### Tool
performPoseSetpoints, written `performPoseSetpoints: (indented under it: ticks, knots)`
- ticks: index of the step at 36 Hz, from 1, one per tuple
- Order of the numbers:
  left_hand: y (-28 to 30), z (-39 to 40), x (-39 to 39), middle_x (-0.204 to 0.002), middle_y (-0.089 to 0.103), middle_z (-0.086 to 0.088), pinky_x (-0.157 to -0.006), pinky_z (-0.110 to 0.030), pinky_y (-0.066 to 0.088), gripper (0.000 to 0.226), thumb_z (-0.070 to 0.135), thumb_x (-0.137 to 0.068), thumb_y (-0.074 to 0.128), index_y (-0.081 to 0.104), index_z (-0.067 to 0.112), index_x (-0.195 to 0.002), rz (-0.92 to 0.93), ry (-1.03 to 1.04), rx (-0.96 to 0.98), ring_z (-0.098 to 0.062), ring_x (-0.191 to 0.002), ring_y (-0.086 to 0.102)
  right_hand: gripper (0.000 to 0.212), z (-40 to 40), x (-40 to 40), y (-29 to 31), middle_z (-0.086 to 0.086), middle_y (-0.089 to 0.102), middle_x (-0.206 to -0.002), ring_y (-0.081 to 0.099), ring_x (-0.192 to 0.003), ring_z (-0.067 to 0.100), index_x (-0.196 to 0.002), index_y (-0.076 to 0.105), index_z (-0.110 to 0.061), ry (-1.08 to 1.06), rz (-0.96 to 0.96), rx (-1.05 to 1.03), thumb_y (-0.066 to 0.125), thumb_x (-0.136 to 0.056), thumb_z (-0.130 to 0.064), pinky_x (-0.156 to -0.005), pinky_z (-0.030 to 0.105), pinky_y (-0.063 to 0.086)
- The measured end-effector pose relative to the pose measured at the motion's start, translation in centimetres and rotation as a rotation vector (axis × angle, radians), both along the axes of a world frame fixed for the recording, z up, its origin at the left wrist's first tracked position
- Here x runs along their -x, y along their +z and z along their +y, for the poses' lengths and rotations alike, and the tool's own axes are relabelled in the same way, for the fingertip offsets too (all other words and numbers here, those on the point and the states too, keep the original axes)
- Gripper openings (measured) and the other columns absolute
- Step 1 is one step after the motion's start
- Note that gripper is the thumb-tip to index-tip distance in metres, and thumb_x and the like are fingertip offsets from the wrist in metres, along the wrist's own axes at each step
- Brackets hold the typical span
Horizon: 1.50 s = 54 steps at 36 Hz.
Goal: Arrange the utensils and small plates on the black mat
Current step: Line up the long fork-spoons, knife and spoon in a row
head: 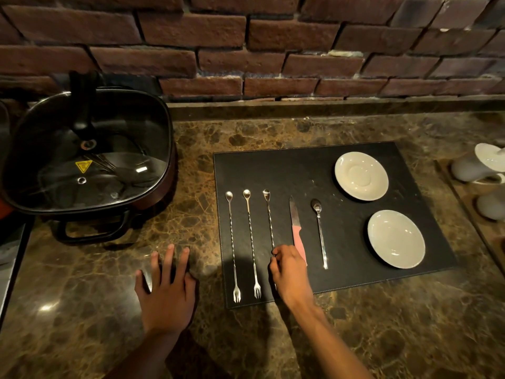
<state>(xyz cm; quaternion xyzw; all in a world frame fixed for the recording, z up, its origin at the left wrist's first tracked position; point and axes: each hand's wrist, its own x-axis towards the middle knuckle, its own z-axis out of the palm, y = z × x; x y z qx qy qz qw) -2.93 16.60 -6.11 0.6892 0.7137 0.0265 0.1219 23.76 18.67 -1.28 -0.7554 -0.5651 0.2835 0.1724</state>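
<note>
- A brown veined marble counter [246, 337] runs under a rough red-brick wall [246, 36]; a square dark electric pot with a glass lid [87, 154] sits at the far left, and pale ceramic pieces [481, 165] stand on a wooden tray at the right edge.
- A rectangular black stitched mat [314, 170] lies slightly skewed on the counter, right of centre.
- On the mat's left half lie three long twisted steel bar spoons with fork ends: the first [232, 242], the second [251, 242] and the third [269, 220], roughly parallel with bowls pointing to the wall.
- Just beside them are a pink-handled paring knife [296, 228] and a short steel teaspoon [320, 233].
- Two small round white plates sit on the right half, one farther [361, 176], one nearer [396, 239], well apart from the cutlery.
- The right hand [289, 272] has its fingertips pinched on the lower shaft of the third bar spoon; its knuckles cover the knife's handle end.
- The left hand [166, 291] rests flat on the bare counter, fingers spread, holding nothing.
- The layout looks nearly complete; this seems a final straightening.
- Risks: the hand's back is touching or almost touching the knife handle, so a sideways nudge could knock the knife askew or into the teaspoon.
- A thin round shaft may roll when let go, closing the gap to the second spoon.
</note>
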Motion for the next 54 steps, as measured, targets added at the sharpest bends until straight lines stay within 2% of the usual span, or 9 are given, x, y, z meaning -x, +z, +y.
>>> performPoseSetpoints:
  ticks: [12, 21, 24, 27, 30, 35, 40, 47, 54]
  knots:
    - [-0.1, 0.0, 0.0, -0.167, 0.032, -0.006, -0.116, -0.066, 0.019, 0.060, 0.038, -0.099, 0.030, 0.033, 0.030, -0.159, 0.005, -0.008, -0.025, -0.034, -0.155, 0.023, 0.020, 0.1, -0.1, 0.0, 0.003, 0.058, -0.108, 0.055, -0.092, 0.016, -0.111, 0.061, -0.009, -0.001, -0.010, 0.007, 0.051, -0.095, -0.013, -0.078, 0.015, 0.033]
    - [0.5, 0.0, -0.2, -0.166, 0.033, -0.007, -0.116, -0.067, 0.019, 0.059, 0.038, -0.100, 0.029, 0.035, 0.029, -0.158, -0.014, 0.000, -0.020, -0.034, -0.154, 0.024, 0.018, 0.2, -0.1, 0.1, 0.001, 0.056, -0.107, 0.050, -0.087, 0.010, -0.110, 0.061, -0.011, 0.012, -0.005, 0.008, 0.051, -0.095, -0.016, -0.080, 0.018, 0.037]
    - [0.4, 0.0, -0.2, -0.167, 0.031, -0.006, -0.117, -0.067, 0.018, 0.059, 0.038, -0.100, 0.028, 0.035, 0.028, -0.158, -0.013, -0.001, -0.015, -0.034, -0.155, 0.023, 0.014, 0.3, -0.3, 0.4, -0.001, 0.058, -0.101, 0.053, -0.085, 0.010, -0.103, 0.063, -0.013, -0.012, 0.008, -0.013, 0.053, -0.095, -0.018, -0.080, 0.018, 0.039]
    - [0.4, 0.0, -0.2, -0.167, 0.030, -0.006, -0.118, -0.066, 0.017, 0.059, 0.038, -0.100, 0.028, 0.035, 0.028, -0.158, -0.011, -0.002, -0.012, -0.034, -0.156, 0.022, 0.007, 0.9, -1.6, 1.2, -0.004, 0.057, -0.086, 0.054, -0.075, 0.011, -0.089, 0.064, -0.017, -0.124, -0.014, -0.108, 0.057, -0.092, -0.016, -0.071, 0.016, 0.035]
    - [0.5, 0.0, -0.3, -0.168, 0.028, -0.005, -0.118, -0.066, 0.016, 0.060, 0.039, -0.100, 0.027, 0.033, 0.029, -0.159, -0.009, 0.002, 0.002, -0.033, -0.157, 0.018, 0.009, 1.7, -4.2, 2.0, -0.001, 0.060, -0.082, 0.057, -0.074, 0.017, -0.084, 0.065, -0.014, -0.198, -0.054, -0.155, 0.058, -0.089, -0.012, -0.071, 0.026, 0.040]
    - [0.7, 0.0, -0.4, -0.168, 0.029, -0.005, -0.117, -0.067, 0.018, 0.060, 0.039, -0.099, 0.027, 0.033, 0.028, -0.158, -0.024, 0.007, -0.007, -0.035, -0.155, 0.022, 0.011, 2.5, -8.1, 2.3, 0.006, 0.058, -0.095, 0.057, -0.085, 0.023, -0.096, 0.062, -0.009, -0.219, -0.154, -0.051, 0.058, -0.093, -0.019, -0.076, 0.029, 0.042]
    - [0.6, 0.0, -0.3, -0.168, 0.027, -0.005, -0.118, -0.067, 0.017, 0.060, 0.040, -0.100, 0.026, 0.030, 0.029, -0.159, -0.031, 0.006, -0.001, -0.034, -0.156, 0.020, 0.020, 3.1, -9.3, 2.4, 0.013, 0.055, -0.110, 0.058, -0.095, 0.029, -0.106, 0.055, -0.006, -0.189, -0.205, 0.111, 0.056, -0.094, -0.022, -0.084, 0.041, 0.050]
    - [-0.3, 0.0, 0.0, -0.170, 0.021, 0.000, -0.120, -0.064, 0.011, 0.059, 0.042, -0.101, 0.023, 0.025, 0.035, -0.160, -0.054, 0.022, -0.004, -0.029, -0.158, 0.012, 0.023, 4.9, -10.7, 3.5, 0.018, 0.060, -0.106, 0.060, -0.092, 0.037, -0.102, 0.056, -0.003, -0.035, -0.317, 0.202, 0.061, -0.087, -0.021, -0.078, 0.046, 0.053]
    - [-0.7, -0.1, 0.0, -0.169, 0.021, -0.001, -0.120, -0.064, 0.011, 0.059, 0.042, -0.101, 0.024, 0.027, 0.033, -0.159, -0.054, 0.029, -0.021, -0.030, -0.158, 0.013, 0.019, 6.4, -13.2, 3.9, 0.021, 0.067, -0.098, 0.063, -0.089, 0.039, -0.094, 0.060, -0.004, -0.084, -0.308, 0.145, 0.065, -0.084, -0.019, -0.069, 0.039, 0.050]
